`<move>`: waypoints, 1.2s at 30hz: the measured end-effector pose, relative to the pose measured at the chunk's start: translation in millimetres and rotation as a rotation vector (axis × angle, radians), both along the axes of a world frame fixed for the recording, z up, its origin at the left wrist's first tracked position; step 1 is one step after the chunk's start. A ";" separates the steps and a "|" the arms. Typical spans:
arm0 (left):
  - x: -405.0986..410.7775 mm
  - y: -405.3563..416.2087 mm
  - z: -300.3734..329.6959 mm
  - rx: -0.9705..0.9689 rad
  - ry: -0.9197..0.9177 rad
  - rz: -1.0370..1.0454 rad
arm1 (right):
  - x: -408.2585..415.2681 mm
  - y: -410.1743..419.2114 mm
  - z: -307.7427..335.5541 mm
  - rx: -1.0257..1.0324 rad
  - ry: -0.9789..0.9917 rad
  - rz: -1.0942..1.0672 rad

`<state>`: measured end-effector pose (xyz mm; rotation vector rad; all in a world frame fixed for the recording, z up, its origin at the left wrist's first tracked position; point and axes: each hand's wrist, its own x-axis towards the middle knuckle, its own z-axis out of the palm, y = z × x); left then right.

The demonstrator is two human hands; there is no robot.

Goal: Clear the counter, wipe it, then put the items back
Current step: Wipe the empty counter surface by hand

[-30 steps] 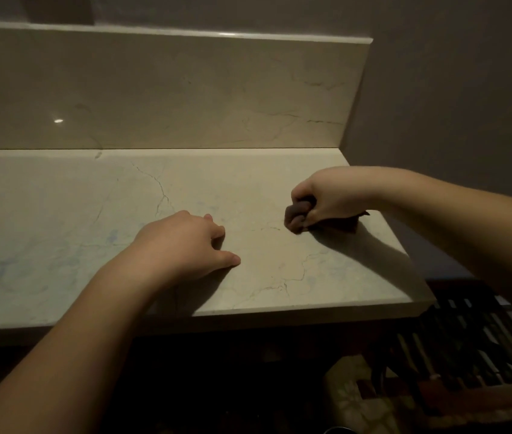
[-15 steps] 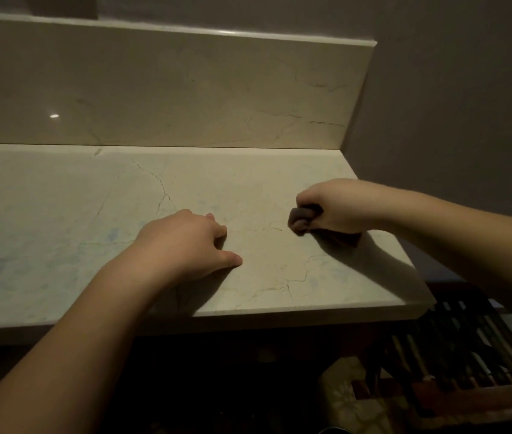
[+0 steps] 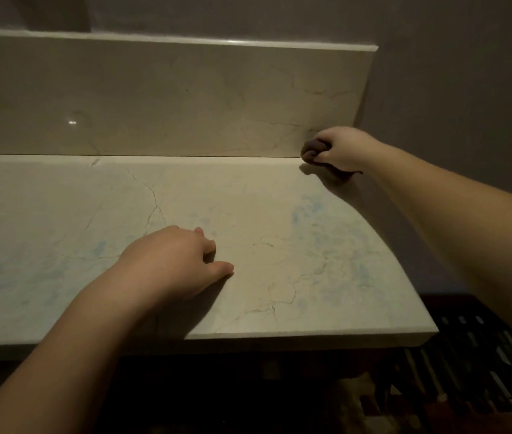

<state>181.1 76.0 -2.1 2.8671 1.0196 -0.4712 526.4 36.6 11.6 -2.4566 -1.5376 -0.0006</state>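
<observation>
The pale marble counter (image 3: 60, 230) stretches from the left edge to its right end, with damp bluish streaks on its right part. My right hand (image 3: 340, 148) grips a small dark brown cloth (image 3: 312, 150) at the far right corner, where the counter meets the backsplash. The cloth's tail pokes out under my wrist. My left hand (image 3: 174, 261) rests on the counter near the front, fingers loosely curled, thumb flat on the stone, holding nothing.
A marble backsplash (image 3: 170, 98) rises behind the counter and ends at a grey wall (image 3: 452, 89) on the right. Below the counter's right end, a dark rack (image 3: 480, 364) with slats stands in shadow.
My right hand has swept the cloth from the middle right of the counter back to the far right corner by the backsplash. My left hand has stayed in place.
</observation>
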 end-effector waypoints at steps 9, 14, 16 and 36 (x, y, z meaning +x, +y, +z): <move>10.6 -6.6 -0.9 0.019 -0.065 0.144 | -25.1 -19.7 -31.8 0.051 0.096 0.138; 10.0 -12.3 -2.3 0.022 -0.093 0.179 | -62.4 -72.6 -29.5 -0.035 0.124 0.429; 9.8 -14.0 -0.9 0.023 -0.103 0.186 | -61.6 -77.4 -26.2 -0.061 0.107 0.468; 6.8 -16.1 -6.1 0.006 -0.231 0.268 | -102.9 -93.9 -26.5 -0.099 0.152 0.574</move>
